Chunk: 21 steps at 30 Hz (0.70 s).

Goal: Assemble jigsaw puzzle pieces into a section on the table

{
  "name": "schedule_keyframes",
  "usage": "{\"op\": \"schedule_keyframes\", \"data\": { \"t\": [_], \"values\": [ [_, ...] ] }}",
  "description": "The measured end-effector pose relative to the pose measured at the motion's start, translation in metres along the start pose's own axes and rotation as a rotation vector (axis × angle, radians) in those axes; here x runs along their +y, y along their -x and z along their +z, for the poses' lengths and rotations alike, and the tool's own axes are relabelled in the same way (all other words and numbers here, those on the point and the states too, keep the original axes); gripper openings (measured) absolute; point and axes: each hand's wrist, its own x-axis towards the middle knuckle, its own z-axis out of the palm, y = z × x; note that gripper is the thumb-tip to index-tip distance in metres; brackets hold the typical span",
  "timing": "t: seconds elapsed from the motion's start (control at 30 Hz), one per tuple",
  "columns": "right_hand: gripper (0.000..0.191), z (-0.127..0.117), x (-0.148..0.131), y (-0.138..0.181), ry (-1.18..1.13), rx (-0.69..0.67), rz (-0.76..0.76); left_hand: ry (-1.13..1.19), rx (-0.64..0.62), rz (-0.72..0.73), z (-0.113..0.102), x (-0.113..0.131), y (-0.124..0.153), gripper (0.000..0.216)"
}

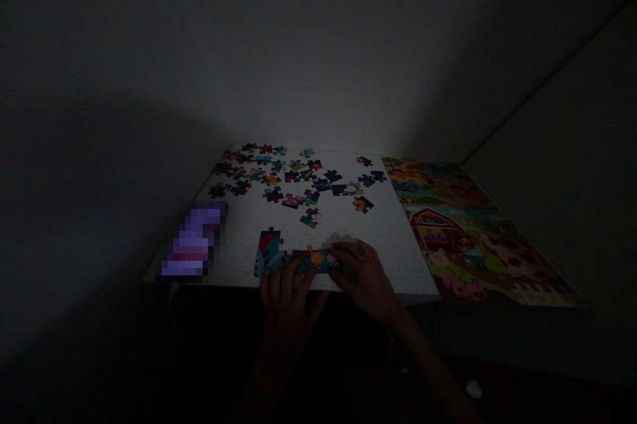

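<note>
A short row of joined puzzle pieces [293,257] lies at the near edge of the white table [343,225]. My left hand [286,304] rests at the table's edge with its fingertips pressed on the row's lower side. My right hand [363,275] lies on the row's right end, fingers curled over the pieces there. Farther back on the table many loose puzzle pieces [293,178] are scattered. The scene is very dark.
A colourful farm picture sheet [462,231] lies along the table's right side. A blurred purple object [194,241] sits at the left edge. Walls close in behind and to the right.
</note>
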Motion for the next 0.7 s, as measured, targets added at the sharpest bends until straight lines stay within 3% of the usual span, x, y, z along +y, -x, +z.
{"op": "schedule_keyframes", "data": {
  "t": [0.47, 0.7],
  "values": [
    [0.037, -0.0007, -0.0022, -0.0003, -0.003, -0.002, -0.007, -0.022, -0.033, 0.007, -0.0015, 0.0018, -0.0004, 0.033],
    [0.031, 0.0081, -0.0001, 0.0003, -0.1, 0.227, 0.147, -0.034, -0.036, 0.049, -0.0001, -0.0032, 0.001, 0.037]
  ]
}}
